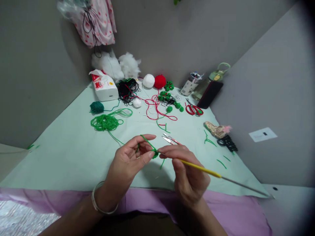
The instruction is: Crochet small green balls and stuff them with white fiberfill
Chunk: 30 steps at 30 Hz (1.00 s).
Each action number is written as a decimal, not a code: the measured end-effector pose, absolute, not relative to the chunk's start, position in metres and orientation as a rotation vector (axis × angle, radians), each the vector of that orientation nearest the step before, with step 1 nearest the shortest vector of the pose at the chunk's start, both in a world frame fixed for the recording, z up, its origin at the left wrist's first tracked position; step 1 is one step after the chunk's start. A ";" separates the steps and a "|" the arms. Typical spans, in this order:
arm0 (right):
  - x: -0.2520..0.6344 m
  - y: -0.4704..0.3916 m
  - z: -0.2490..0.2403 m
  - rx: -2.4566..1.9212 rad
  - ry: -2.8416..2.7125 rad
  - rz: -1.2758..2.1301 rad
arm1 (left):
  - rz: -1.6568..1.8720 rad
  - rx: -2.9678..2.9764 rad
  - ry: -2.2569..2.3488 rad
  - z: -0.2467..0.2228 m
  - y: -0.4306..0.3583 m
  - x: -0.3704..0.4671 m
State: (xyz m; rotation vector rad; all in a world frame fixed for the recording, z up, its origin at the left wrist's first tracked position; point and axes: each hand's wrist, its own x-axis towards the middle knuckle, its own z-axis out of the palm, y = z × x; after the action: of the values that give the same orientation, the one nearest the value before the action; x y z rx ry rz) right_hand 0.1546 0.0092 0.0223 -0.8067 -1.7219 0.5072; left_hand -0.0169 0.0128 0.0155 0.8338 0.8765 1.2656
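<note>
Between thumb and fingers, my left hand (pixel 131 157) pinches a small green crochet piece (pixel 155 154). A strand of green yarn (pixel 147 141) runs over its raised index finger and trails back to a loose green skein (pixel 105 122). My right hand (pixel 189 173) grips a crochet hook (pixel 204 169) by its yellow handle, with the metal tip at the crochet piece. The hook's long thin rear shaft points down to the right. Just beyond my hands lie small thread snips (pixel 169 139), partly covered by my right hand.
Behind are a tissue pack (pixel 105 88), white stuffing (pixel 129 65), black yarn (pixel 128 91), white (pixel 149 81) and red yarn balls (pixel 159 81). Red-handled scissors (pixel 194 108), a pen cup (pixel 190 84), a phone (pixel 210 94) and a bottle (pixel 216 77) stand or lie right. Grey partitions enclose the table.
</note>
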 end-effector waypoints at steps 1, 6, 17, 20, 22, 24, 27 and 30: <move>0.154 0.009 0.022 -0.793 -1.755 0.457 | 1.275 0.840 0.883 0.016 0.013 -0.016; 0.152 0.007 0.014 -0.804 -1.935 0.123 | 1.271 0.781 0.862 0.017 0.012 -0.013; 0.149 0.017 0.019 -0.803 -1.485 0.724 | 1.071 0.585 0.694 0.022 0.018 -0.019; 0.145 0.019 0.018 -0.805 -1.528 0.697 | 1.106 0.713 0.742 0.018 0.015 -0.016; 0.142 0.017 0.014 -0.828 -1.598 0.573 | 1.140 0.728 0.767 0.017 0.013 -0.014; 0.141 0.013 0.010 -0.874 -1.684 0.388 | 1.149 0.681 0.751 0.017 0.013 -0.012; 0.144 0.011 0.007 -0.894 -1.766 0.178 | 1.070 0.550 0.660 0.018 0.016 -0.013; 0.149 0.013 0.010 -0.896 -1.644 0.386 | 1.038 0.446 0.632 0.020 0.020 -0.015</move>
State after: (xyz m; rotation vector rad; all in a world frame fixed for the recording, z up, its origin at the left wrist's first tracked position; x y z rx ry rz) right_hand 0.1491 0.0131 0.0103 -0.8956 -1.6444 0.3863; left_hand -0.0155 0.0202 0.0195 0.4460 0.6323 1.0382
